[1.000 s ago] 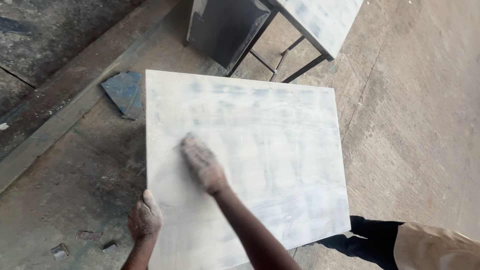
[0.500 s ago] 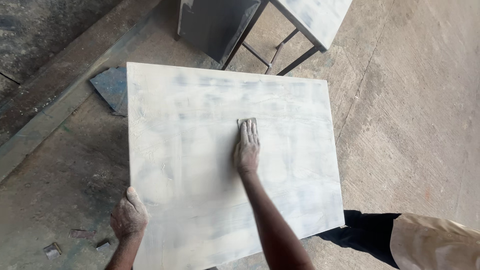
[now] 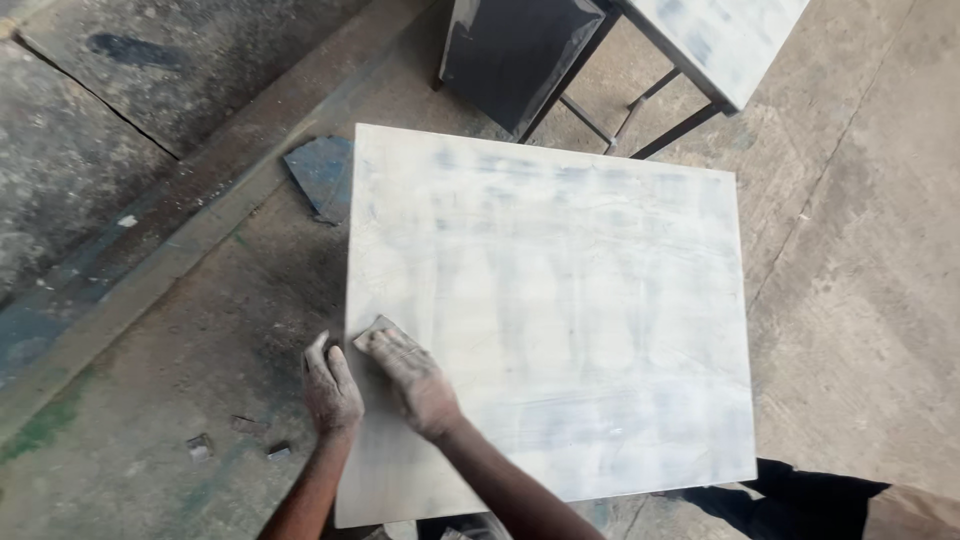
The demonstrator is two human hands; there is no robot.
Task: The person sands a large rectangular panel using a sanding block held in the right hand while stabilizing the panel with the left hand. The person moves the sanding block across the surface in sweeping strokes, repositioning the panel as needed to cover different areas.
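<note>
Currently right hand [image 3: 415, 380] presses flat on a sanding pad [image 3: 372, 332] at the white panel [image 3: 560, 320]'s 8 o'clock edge; left hand [image 3: 330, 390] clamps that edge, likely steadying it.

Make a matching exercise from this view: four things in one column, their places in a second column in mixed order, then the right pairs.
Things:
1. left hand
2. right hand
3. dark flat scrap
4. dark metal stand

Places:
A. on the floor by the pale board's far left corner
B. gripping the board's left edge
C. beyond the board's far edge
D. flat on the board near its left edge, pressing a small sanding pad

Pairs: 1-B, 2-D, 3-A, 4-C
</note>
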